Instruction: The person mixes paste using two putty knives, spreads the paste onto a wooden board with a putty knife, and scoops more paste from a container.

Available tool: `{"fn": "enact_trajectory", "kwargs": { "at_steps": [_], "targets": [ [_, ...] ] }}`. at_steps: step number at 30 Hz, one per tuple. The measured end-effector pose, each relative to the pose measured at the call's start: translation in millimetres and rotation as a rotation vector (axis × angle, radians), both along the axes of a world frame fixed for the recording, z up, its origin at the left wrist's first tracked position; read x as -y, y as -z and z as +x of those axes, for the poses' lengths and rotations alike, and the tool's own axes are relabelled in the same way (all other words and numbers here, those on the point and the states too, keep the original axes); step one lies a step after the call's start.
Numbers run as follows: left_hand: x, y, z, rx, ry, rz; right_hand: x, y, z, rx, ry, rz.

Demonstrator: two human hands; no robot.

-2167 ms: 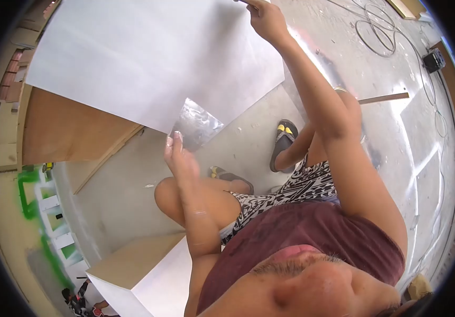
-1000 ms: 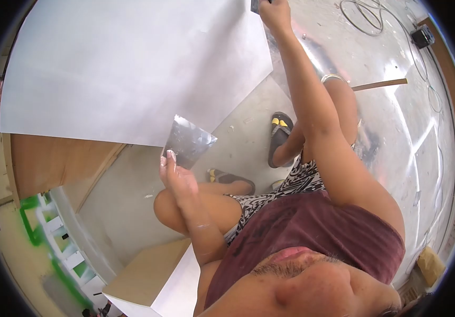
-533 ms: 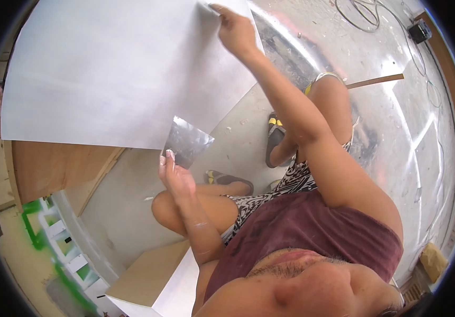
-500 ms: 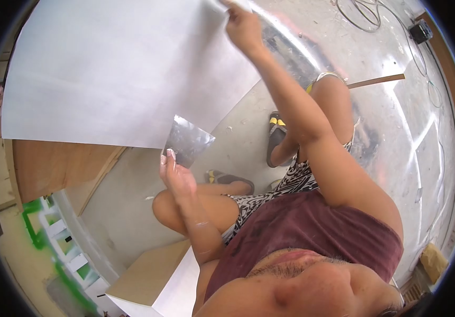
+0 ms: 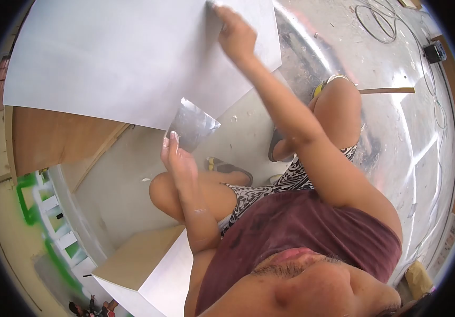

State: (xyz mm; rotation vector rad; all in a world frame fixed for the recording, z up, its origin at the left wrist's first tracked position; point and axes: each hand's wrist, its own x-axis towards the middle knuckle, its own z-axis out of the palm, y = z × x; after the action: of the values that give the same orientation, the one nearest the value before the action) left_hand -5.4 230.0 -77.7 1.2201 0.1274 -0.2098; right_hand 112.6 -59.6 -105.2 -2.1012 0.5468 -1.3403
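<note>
My left hand (image 5: 181, 161), its fingertips smeared white, grips a thin shiny metal plate (image 5: 193, 124) by its lower left edge. The plate is tilted, just in front of the near corner of a large white panel (image 5: 127, 58). My right hand (image 5: 238, 37) is closed over the panel, near the top of the view. It holds a flat tool (image 5: 211, 5), of which only a small dark piece shows between the fingers and the panel. A soft shadow falls on the white face below it.
Brown plywood (image 5: 63, 140) stands under the panel at left. A white-sided box (image 5: 166, 274) is at lower left, near two small figures at the edge. A cable (image 5: 378, 24), a black box (image 5: 434, 52) and a wooden strip (image 5: 388, 91) lie on the floor at right.
My right hand has come in from the panel's right edge to over its face, moving left with the tool. My left hand keeps its hold on the plate. The view has shifted slightly.
</note>
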Motion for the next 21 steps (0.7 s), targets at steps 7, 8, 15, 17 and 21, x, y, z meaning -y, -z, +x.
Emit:
{"fn": "enact_trajectory", "kwargs": {
  "at_steps": [7, 8, 15, 17, 21],
  "targets": [
    [3.2, -3.6, 2.9, 0.026, 0.019, -0.049, -35.0, 43.0, -31.3, 0.075, -0.154, 0.077],
    [-4.6, 6.7, 4.8, 0.027, 0.015, -0.047, -17.6, 20.7, -38.1, -0.09, -0.099, 0.243],
    [-10.0, 11.1, -0.1, 0.008, -0.015, -0.043, 156.6, -49.7, 2.9, 0.132, 0.08, 0.217],
    [-13.5, 14.3, 1.5, 0.007, -0.024, -0.054, 174.7, -60.3, 15.5, 0.146, 0.037, 0.237],
    [-14.7, 10.9, -2.4, 0.036, -0.032, -0.065, 161.9, -74.4, 31.8, 0.103, 0.011, 0.112]
  ]
}}
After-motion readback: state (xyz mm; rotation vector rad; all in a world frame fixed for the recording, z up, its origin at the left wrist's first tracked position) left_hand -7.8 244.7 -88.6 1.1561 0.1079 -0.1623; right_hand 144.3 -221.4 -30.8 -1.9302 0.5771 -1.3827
